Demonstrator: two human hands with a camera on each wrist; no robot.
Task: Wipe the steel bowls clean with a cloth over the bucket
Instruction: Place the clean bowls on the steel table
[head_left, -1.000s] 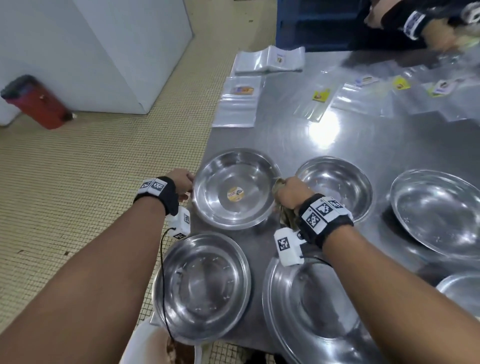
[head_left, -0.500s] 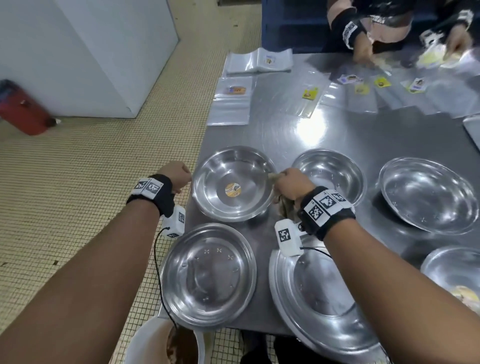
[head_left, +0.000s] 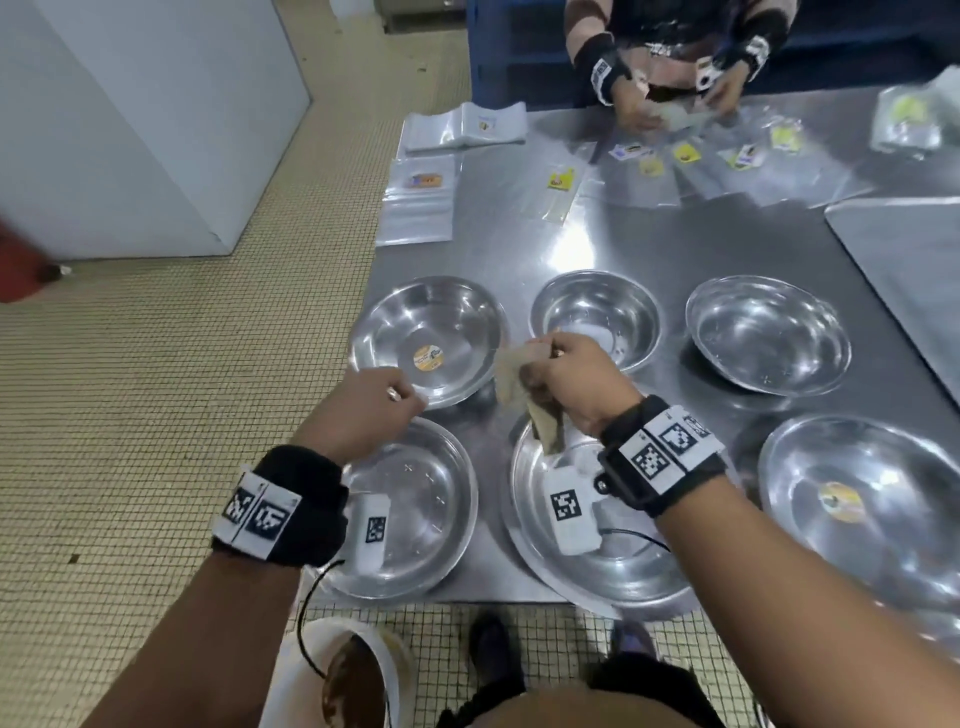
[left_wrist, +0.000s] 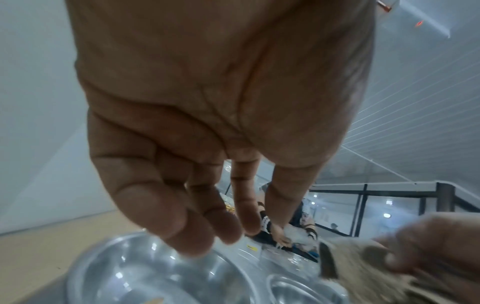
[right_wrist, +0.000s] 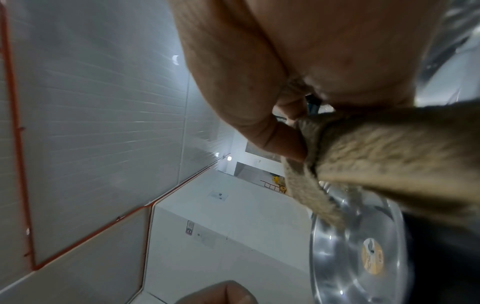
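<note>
A steel bowl with a round sticker (head_left: 457, 317) stands near the table's left edge. My left hand (head_left: 408, 397) hovers at its near rim, fingers loosely curled, holding nothing; in the left wrist view the fingers (left_wrist: 197, 232) hang just above the bowl (left_wrist: 130, 273). My right hand (head_left: 550, 364) grips a bunched beige cloth (head_left: 511, 387) between this bowl and a smaller bowl (head_left: 597, 312). In the right wrist view thumb and fingers (right_wrist: 283, 144) pinch the cloth (right_wrist: 384, 164) above the stickered bowl (right_wrist: 345, 257). A white bucket (head_left: 400, 670) of brown water sits on the floor below the table edge.
Several more steel bowls surround my hands: one near left (head_left: 431, 519), a large one under my right wrist (head_left: 623, 571), two at right (head_left: 769, 332) (head_left: 883, 467). Plastic bags (head_left: 421, 208) lie at the far left. Another person's hands (head_left: 639, 104) work across the table.
My left hand has come off the stickered bowl's left rim and moved right to its near rim. The right hand still holds the cloth between the bowls.
</note>
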